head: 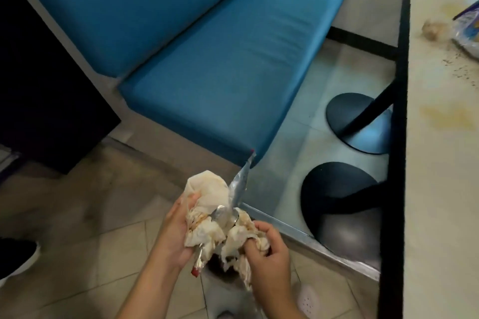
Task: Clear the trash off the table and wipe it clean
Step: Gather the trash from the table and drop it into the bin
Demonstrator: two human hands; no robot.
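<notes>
While both hands are kept close together above the floor, a bundle of crumpled trash [207, 230] is clamped between them. The left hand [173, 230] is curled round the left side of the bundle. The right hand [269, 254] is closed on the right side, with its fingers dug into the stained paper. The bundle is made of white paper with brown and orange marks. A long silver foil wrapper [239, 186] is stuck out of its top and is pointed toward the corner of the seat. A small sachet with a red end [197, 265] is hung below the left hand. Under the bundle a dark round shape [223, 270] is seen, but what it is cannot be told.

Below the hands the tiled floor [85, 254] is seen. A white shoe [308, 299] is placed near the right wrist, and a black shoe [15, 254] at the left edge. Beyond the hands a blue padded bench [220, 72] is set. Two black round table bases [357, 124] are seen on the floor at its right.

At the far right the tabletop [440, 215] is seen, well apart from the hands. It is marked with yellowish stains [445, 116] and dark crumbs [458, 67]. A crumpled brownish ball [431, 30] and a blue and white package [469, 26], cut by the frame edge, are laid on it just beside each other.
</notes>
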